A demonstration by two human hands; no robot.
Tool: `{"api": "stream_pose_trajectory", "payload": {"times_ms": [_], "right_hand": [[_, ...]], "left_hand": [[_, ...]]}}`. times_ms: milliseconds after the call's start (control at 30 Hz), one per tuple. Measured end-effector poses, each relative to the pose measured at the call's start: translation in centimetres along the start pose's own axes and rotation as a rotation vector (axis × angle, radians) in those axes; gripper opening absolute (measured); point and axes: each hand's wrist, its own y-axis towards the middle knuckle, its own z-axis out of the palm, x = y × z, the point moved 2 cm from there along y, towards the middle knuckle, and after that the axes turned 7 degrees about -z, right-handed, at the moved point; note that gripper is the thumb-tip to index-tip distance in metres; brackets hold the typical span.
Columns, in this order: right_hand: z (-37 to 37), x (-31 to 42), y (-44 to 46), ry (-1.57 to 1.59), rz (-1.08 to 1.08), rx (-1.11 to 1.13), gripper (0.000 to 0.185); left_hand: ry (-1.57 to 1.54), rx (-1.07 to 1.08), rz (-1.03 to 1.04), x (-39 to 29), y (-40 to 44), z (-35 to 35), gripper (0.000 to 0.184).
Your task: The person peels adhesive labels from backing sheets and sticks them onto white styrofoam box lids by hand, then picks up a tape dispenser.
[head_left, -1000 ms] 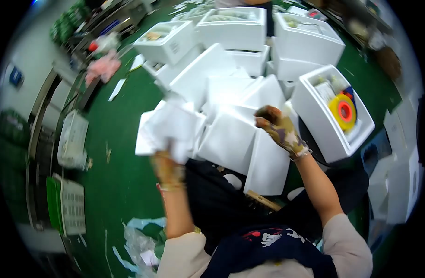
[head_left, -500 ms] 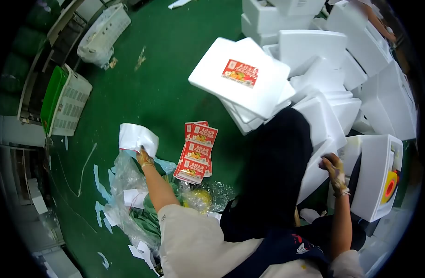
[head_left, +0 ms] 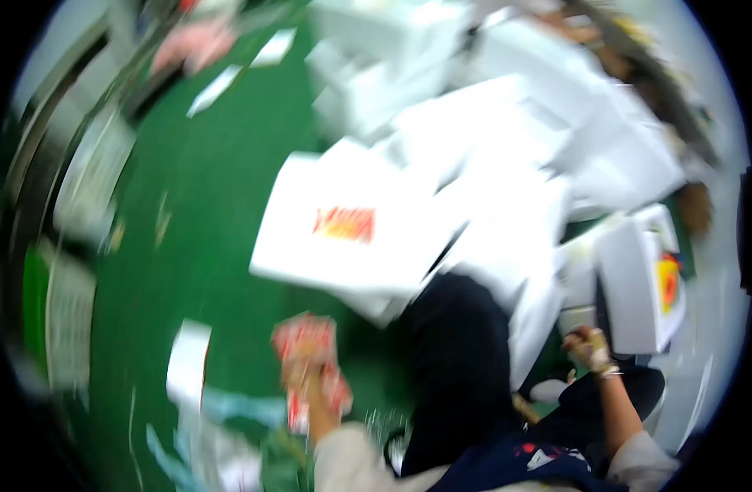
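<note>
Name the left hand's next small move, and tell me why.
Probably close the fingers on one of the red label sheets and lift it: the left hand is right at them, while the right hand is well away. Blur hides whether a sheet is already pinched.

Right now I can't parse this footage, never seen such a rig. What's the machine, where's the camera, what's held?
No machine here: these are a person's own hands, seen by one camera worn on the head, looking forward and down. The picture is blurred. The left hand is at some red labels; blur hides whether it grips them. The right hand, fingers curled, is near a foam box; nothing is clearly held. On the green floor lies a white sheet. Ahead, a white lid bears a red label.
</note>
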Motion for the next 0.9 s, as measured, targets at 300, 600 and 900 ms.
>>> {"api": "stream_pose_trajectory", "payload": {"times_ms": [300,600,900], "right_hand": [[0.3,8.5,-4.5,0.084,0.151,0.008,0.023],[-2.0,10.5,-5.9,0.034,0.087,-0.040,0.025],[-7.9,28.5,-2.9,0.405,-0.698,-0.194,0.064]], "left_hand": [[-0.288,-0.142,0.046,-4.0,1.7,-5.8,0.072],[-1.100,-0.149,0.122,2.1,-4.4,-18.9,0.066],[-1.728,-0.460,1.068,-6.5,-35.1,-32.9,0.016]]}}
